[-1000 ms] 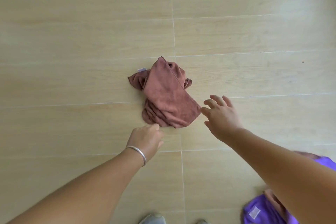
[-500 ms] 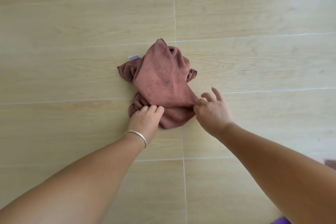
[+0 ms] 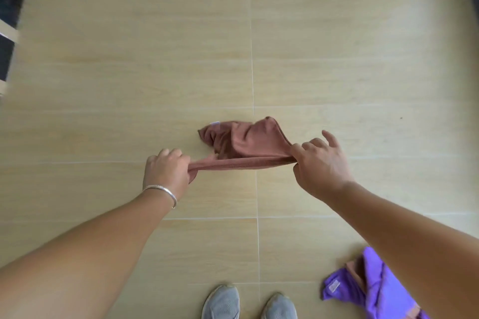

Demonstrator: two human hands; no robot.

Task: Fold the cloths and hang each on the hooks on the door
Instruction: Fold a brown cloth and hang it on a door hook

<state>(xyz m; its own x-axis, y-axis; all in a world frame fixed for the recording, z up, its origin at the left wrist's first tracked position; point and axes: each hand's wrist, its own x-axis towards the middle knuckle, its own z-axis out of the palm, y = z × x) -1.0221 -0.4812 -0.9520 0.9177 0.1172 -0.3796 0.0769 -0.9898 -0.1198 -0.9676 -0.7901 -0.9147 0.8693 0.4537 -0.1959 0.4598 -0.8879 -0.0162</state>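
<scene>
Over tiled floor (image 3: 337, 59), both hands stretch brown cloth's (image 3: 248, 142) edge.

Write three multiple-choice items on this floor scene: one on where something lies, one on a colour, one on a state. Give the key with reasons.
1. Where does the purple cloth lie?
A. on the floor near the right forearm
B. draped over the shoes
C. beside the left hand

2. What colour is the cloth held in the hands?
A. yellow
B. brown
C. white

3. What is the state of the brown cloth's near edge?
A. lying flat and untouched
B. rolled into a ball
C. stretched between the left hand and the right hand

Key:
1. A, the purple cloth sits on the tiles at the lower right, partly hidden by the right forearm.
2. B, the fabric between the hands is reddish brown.
3. C, each hand pinches one end, and the edge runs taut between them while the rest bunches behind.
</scene>
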